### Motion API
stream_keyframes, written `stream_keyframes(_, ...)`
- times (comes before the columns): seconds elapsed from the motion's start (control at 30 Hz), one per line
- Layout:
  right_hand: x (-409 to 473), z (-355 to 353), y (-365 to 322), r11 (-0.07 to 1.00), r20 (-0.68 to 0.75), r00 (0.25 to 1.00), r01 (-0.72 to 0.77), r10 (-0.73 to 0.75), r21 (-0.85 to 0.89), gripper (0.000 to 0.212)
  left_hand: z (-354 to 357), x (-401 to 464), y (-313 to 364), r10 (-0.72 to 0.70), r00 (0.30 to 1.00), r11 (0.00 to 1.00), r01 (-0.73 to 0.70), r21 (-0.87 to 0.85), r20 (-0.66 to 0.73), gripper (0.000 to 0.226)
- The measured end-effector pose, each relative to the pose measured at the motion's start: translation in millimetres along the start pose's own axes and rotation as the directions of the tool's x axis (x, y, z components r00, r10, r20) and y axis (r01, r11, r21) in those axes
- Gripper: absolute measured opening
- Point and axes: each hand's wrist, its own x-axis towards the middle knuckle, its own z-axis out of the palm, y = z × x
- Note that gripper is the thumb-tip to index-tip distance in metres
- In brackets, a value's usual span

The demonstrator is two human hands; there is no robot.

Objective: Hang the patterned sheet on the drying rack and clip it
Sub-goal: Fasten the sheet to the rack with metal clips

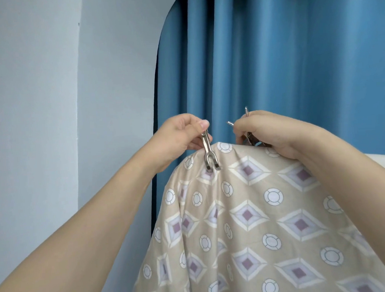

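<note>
Pinching a metal clip (210,152) over the sheet (256,220), my left hand (182,133) risks a shallow bite; right hand (272,133) grips spare clips (248,135) that could drop.

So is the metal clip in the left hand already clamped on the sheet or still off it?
Clamped on, it seems. The metal clip hangs over the patterned sheet's top fold, forked end against the fabric, while the left hand pinches its top.

Beige diamond-and-ring sheet (256,220) — blue curtain (271,54)
</note>
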Motion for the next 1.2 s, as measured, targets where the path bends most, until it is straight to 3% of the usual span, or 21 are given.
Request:
stream_keyframes(0.13,1,-5,5,0.999,-0.024,0.999,-0.026,0.027,0.019,0.018,6,-5,-5,-0.011,1.000,0.997,0.011,-0.075,0.000,0.016)
stream_keyframes(0.37,7,-4,10,0.991,-0.077,0.997,0.026,-0.016,0.129,0.005,10,-16,-8,-0.009,0.999,0.967,0.016,-0.256,0.030,0.029)
stream_keyframes(0.47,6,0,7,0.986,-0.157,0.985,0.098,-0.077,0.135,0.009,4,-25,-10,-0.027,0.999,0.976,0.032,-0.216,0.026,0.030)
stream_keyframes(0.53,2,4,6,0.977,-0.262,0.945,0.212,-0.198,0.026,0.011,-2,-34,-14,-0.047,0.997,0.989,0.054,-0.134,0.056,0.032)
stream_keyframes(0.6,-8,12,4,0.906,-0.392,0.818,0.356,-0.421,-0.228,0.015,-8,-43,-20,-0.077,0.996,0.995,0.080,-0.059,0.048,0.031)
stream_keyframes(0.67,-24,26,3,0.739,-0.435,0.600,0.496,-0.672,-0.457,0.023,-13,-54,-25,-0.117,0.993,0.993,0.117,0.002,0.013,0.023)
stream_keyframes(0.73,-35,40,4,0.569,-0.393,0.411,0.556,-0.822,-0.606,0.031,-18,-63,-29,-0.143,0.990,0.989,0.144,0.034,-0.013,0.021)
stream_keyframes(0.8,-41,58,10,0.467,-0.324,0.339,0.574,-0.883,-0.672,0.033,-23,-71,-30,-0.152,0.988,0.987,0.154,0.054,-0.038,0.019)
stream_keyframes(0.93,-53,88,21,0.335,-0.158,0.316,0.653,-0.935,-0.680,0.032,-36,-86,-25,-0.145,0.985,0.975,0.159,0.157,-0.094,0.014)
stream_keyframes(1.0,-57,98,26,0.322,-0.098,0.338,0.711,-0.936,-0.625,0.031,-44,-98,-22,-0.129,0.981,0.961,0.160,0.224,-0.147,0.014)
stream_keyframes(1.1,-65,109,35,0.399,-0.049,0.447,0.737,-0.893,-0.545,0.034,-52,-131,-12,-0.097,0.969,0.950,0.158,0.268,-0.228,0.011)
stream_keyframes(1.2,-70,121,47,0.438,0.002,0.543,0.680,-0.840,-0.588,0.036,-55,-169,-5,-0.075,0.968,0.935,0.152,0.321,-0.241,0.019)
